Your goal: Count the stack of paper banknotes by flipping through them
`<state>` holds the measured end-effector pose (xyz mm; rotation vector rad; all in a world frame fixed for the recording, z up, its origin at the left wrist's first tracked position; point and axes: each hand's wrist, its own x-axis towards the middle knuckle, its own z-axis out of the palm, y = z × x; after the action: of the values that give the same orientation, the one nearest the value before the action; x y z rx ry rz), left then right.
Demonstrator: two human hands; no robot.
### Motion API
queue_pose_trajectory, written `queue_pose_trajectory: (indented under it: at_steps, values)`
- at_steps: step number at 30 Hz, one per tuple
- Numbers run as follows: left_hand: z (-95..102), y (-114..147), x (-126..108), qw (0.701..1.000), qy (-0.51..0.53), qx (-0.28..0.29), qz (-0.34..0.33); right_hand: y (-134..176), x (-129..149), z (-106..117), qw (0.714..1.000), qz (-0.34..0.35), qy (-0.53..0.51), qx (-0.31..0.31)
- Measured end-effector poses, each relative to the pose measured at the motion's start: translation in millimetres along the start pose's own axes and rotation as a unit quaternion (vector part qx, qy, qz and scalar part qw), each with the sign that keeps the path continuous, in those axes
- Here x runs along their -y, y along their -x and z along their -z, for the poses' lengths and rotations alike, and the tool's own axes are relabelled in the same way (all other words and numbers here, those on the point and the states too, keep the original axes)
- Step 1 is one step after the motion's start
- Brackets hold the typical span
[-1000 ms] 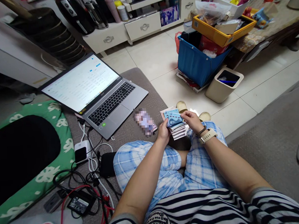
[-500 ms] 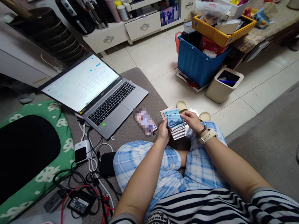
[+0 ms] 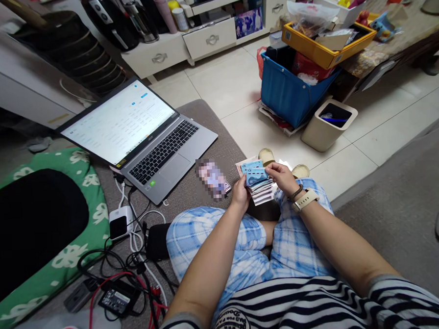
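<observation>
A fanned stack of paper notes [image 3: 263, 195], blue ones on top and pinkish and whitish edges below, is held above my crossed legs. My left hand [image 3: 240, 193] grips the stack along its left side, thumb on top. At the upper right corner of the top blue note, my right hand [image 3: 282, 177] has its thumb and fingertips pinched together. Another blue note [image 3: 252, 166] and a pinkish one stick out behind. A phone [image 3: 213, 179], its screen blurred out, lies on the grey seat left of my left hand. Fine print on the notes is unreadable.
An open laptop [image 3: 160, 155] sits on the seat to the left, with tangled cables and a power adapter [image 3: 116, 298] below it. A beige bin [image 3: 324, 129] and a blue tub [image 3: 287, 94] stand on the tiled floor. A green cushion [image 3: 92, 200] is at far left.
Almost nothing differs. The top blue notes have shifted or tilted very slightly in my fingers; both hands stay in place.
</observation>
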<state>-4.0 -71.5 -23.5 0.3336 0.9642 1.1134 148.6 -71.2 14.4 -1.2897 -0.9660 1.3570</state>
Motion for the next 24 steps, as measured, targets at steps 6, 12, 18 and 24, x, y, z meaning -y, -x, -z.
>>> queue_pose_trajectory:
  at_steps: [6, 12, 18, 24]
  values:
    - [-1.5, 0.6, -0.4, 1.0, 0.002, -0.006, -0.008, -0.8, -1.6, 1.1, 1.0, 0.005, -0.009, 0.005]
    - [-2.8, 3.4, -2.5, 1.0, 0.0, 0.008, 0.007, 0.5, -1.6, 0.2, 1.0, -0.002, -0.008, 0.025]
    - [-3.4, 4.0, -3.6, 1.0, 0.001, -0.009, -0.009, -1.6, -5.7, 1.9, 1.0, 0.012, 0.013, -0.006]
    - [-5.8, 7.3, -6.4, 1.0, -0.002, -0.006, -0.006, -5.8, -14.1, 5.1, 0.999, 0.003, 0.025, -0.044]
